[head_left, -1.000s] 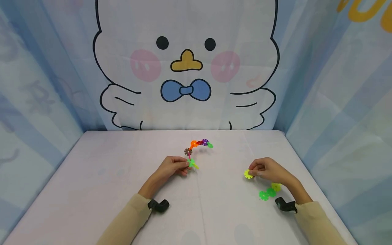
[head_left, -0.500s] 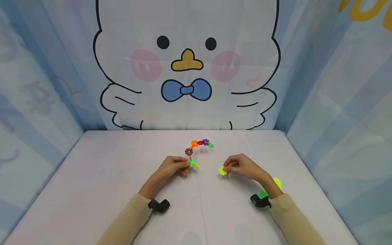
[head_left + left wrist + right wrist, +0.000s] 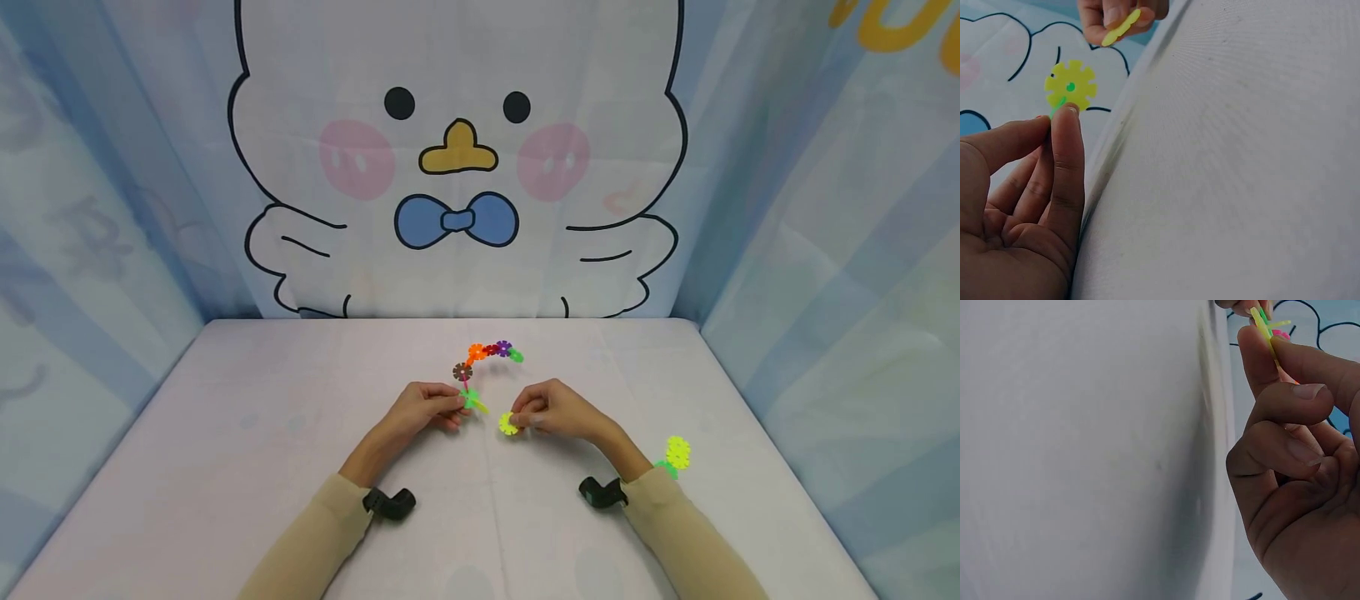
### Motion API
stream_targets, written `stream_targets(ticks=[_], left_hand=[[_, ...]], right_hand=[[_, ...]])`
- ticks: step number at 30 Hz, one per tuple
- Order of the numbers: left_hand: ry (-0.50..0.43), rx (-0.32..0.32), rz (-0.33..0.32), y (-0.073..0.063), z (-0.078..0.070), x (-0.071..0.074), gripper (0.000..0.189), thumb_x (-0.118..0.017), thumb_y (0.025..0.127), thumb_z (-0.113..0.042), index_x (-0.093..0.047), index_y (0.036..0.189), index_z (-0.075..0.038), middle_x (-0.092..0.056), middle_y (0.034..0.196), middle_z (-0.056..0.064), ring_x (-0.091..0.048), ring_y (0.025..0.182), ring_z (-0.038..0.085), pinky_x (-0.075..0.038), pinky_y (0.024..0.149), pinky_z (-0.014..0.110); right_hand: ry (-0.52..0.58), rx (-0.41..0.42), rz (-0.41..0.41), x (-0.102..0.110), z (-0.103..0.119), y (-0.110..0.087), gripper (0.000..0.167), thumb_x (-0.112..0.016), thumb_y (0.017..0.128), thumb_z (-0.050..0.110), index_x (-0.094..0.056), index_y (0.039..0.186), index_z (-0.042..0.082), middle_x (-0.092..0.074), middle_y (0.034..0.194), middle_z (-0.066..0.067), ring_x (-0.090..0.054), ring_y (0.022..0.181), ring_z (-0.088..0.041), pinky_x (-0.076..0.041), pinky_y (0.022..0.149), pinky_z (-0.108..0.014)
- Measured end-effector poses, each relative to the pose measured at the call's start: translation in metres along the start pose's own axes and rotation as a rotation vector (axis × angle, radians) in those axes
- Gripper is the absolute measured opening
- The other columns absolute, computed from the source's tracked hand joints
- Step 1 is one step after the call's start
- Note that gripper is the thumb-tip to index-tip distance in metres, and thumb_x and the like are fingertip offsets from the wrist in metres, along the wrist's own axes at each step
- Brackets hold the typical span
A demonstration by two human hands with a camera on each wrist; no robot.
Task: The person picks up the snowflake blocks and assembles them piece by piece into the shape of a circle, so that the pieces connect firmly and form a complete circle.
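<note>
Right hand [image 3: 558,408] is pinching a loose yellow snowflake disc [image 3: 507,423] thumb-to-finger, other fingers curling in, just right of frame centre; left hand [image 3: 423,408] is pinching the green snowflake disc [image 3: 469,398] near the low end of the snowflake chain [image 3: 476,352]. Key relation: chain's yellow end disc [image 3: 1071,84] is pointing down-right toward the loose one, small gap, apart; left fingers are sitting nearer that end. Chain is running up from centre, then bending right below the table's far edge; can't tell if it's touching down. Loose disc is showing edge-on in right wrist view. Open cloth [image 3: 480,517] is spreading lower centre; spare yellow [image 3: 678,452] and green [image 3: 667,469] pieces are lying lower right, sleeve partly covering the green.
</note>
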State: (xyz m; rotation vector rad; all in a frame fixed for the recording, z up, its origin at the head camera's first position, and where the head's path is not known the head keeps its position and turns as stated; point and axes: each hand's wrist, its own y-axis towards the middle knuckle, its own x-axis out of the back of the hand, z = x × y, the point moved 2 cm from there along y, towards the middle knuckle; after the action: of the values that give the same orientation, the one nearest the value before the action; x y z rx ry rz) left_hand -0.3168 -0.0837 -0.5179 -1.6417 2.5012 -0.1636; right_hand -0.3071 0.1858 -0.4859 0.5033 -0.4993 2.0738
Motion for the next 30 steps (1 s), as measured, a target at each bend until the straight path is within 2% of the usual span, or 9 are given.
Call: stream_targets(ticks=[13, 30], left_hand=[[0.010, -0.013, -0.001, 0.000, 0.000, 0.001, 0.029, -0.069, 0.102, -0.009, -0.068, 0.121, 0.013, -0.082, 0.091, 0.006, -0.072, 0.067, 0.007, -0.064, 0.069, 0.022], [0.019, -0.010, -0.007, 0.000, -0.001, -0.002, 0.028, -0.070, 0.101, -0.009, -0.069, 0.120, 0.013, -0.080, 0.087, 0.003, -0.072, 0.066, 0.008, -0.064, 0.069, 0.023]], right_hand=[[0.016, 0.033, -0.005, -0.014, 0.007, 0.013, 0.016, -0.076, 0.098, 0.019, -0.074, 0.103, 0.004, -0.077, 0.085, -0.001, -0.051, 0.061, -0.009, -0.041, 0.055, -0.020], [0.030, 0.022, -0.028, -0.013, 0.004, 0.014, 0.017, -0.076, 0.098, 0.019, -0.074, 0.103, 0.003, -0.077, 0.083, -0.002, -0.050, 0.061, -0.010, -0.042, 0.056, -0.021]])
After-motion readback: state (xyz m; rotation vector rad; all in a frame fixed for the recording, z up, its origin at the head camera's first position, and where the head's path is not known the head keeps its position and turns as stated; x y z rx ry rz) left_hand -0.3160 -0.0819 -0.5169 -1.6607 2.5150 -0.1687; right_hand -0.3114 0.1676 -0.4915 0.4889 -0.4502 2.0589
